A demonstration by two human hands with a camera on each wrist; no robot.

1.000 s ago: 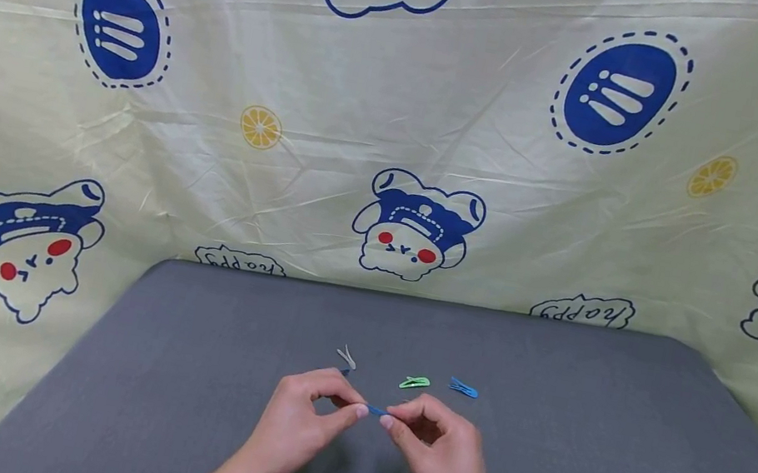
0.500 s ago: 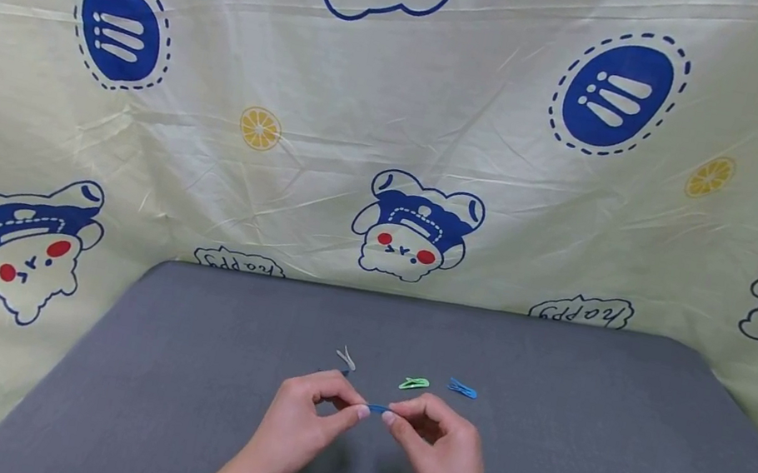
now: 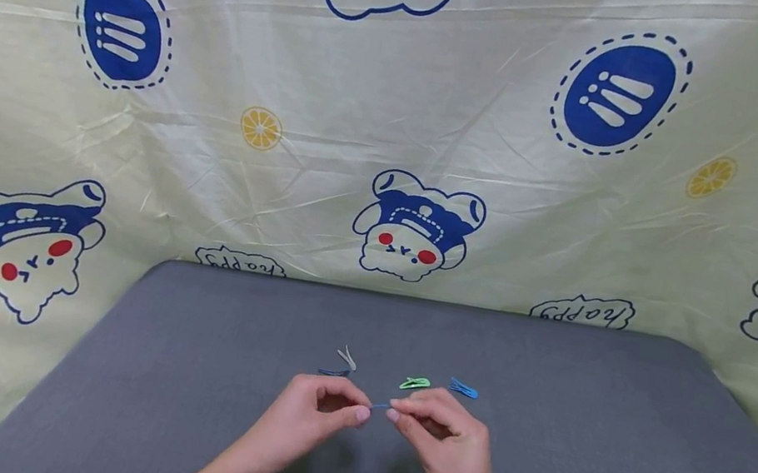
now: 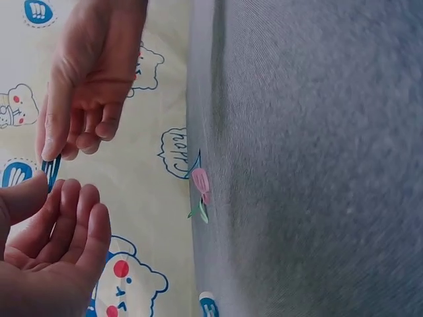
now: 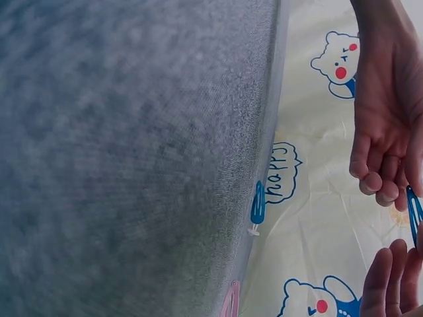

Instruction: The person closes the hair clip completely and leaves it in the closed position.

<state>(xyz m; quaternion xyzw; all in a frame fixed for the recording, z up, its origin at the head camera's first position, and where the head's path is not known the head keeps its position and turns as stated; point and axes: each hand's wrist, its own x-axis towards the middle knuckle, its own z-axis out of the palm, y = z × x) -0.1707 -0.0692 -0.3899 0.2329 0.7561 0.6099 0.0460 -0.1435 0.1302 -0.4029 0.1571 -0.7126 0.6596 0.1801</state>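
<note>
Over the middle of the counter [image 3: 582,467]: left hand [image 3: 304,420], slim blue slotted clip [image 4: 51,173], right hand [image 3: 451,440], in that order. Each grip narrow, fingertips and thumb pinching opposite ends of the clip. Lettering: "happy" at left and again at right (both inverted in the head view), printed on the backdrop [image 3: 209,164]. Beyond the hands: pale clip [image 3: 347,359], green clip [image 3: 415,383], brighter blue clip [image 3: 465,389]. Counter extends well out both sides; far edge before backdrop.
</note>
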